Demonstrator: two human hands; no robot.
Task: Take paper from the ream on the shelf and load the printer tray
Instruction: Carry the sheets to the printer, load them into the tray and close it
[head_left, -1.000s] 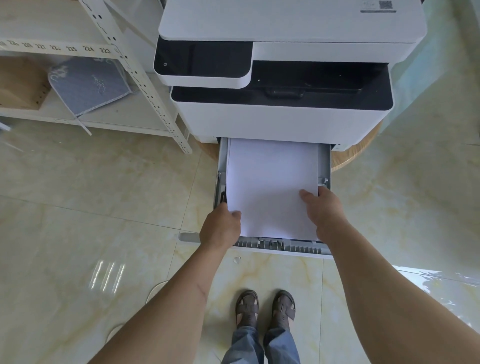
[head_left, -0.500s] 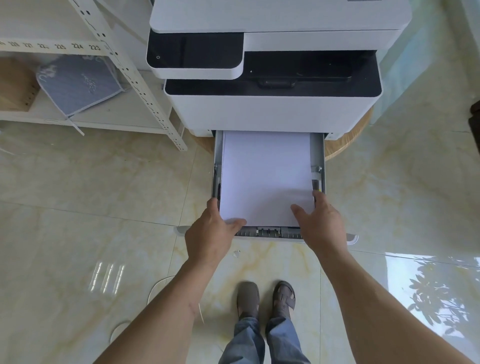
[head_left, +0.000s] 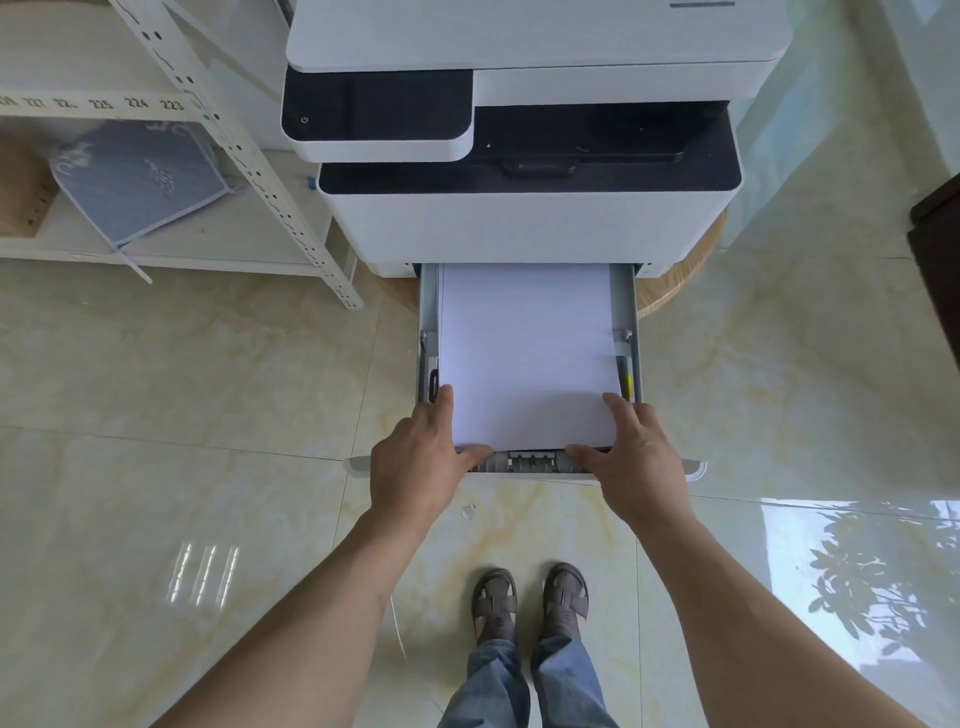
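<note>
A white stack of paper (head_left: 524, 353) lies flat in the pulled-out grey tray (head_left: 631, 312) at the bottom of the white and black printer (head_left: 519, 223). My left hand (head_left: 415, 467) rests at the stack's near left corner, with the index finger along the left edge and the thumb along the near edge. At the near right corner, my right hand (head_left: 644, 467) mirrors it. Both hands have their fingers spread and touch the paper without gripping it. The far end of the stack runs under the printer body.
A white metal shelf (head_left: 156, 249) stands to the left and holds a blue-grey patterned packet (head_left: 140, 182). The printer sits on a round wooden stand (head_left: 675, 280). Dark furniture (head_left: 940, 249) is at the right edge. My sandalled feet (head_left: 530, 603) stand on glossy floor tiles.
The paper went from held and slightly raised to lying flat in the tray. Both hands slid back from the stack's sides to its near corners and spread open.
</note>
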